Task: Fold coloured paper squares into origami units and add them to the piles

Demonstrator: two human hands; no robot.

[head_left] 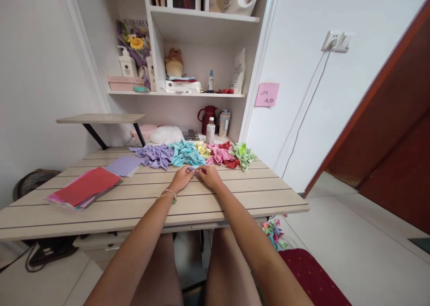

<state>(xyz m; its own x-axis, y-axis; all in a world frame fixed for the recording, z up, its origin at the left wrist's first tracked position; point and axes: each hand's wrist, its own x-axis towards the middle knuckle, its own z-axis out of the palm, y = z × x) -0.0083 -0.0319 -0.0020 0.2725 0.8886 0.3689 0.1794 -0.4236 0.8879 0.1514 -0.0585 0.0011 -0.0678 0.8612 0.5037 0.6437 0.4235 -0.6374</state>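
Left hand (182, 178) and right hand (209, 176) both pinching small purplish paper (191, 169), near side of blue paper pile (188, 153); should be light, thin, easily creased, so grip gently by edges

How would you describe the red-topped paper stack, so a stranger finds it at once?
On the pale striped desk, look left, in front of the desktop riser. The red-topped paper stack lies there, fanned; its red top sets it apart from the purple paper stack behind.

Left hand (182, 178) and right hand (209, 176) pinch a narrow purple paper (193, 168).
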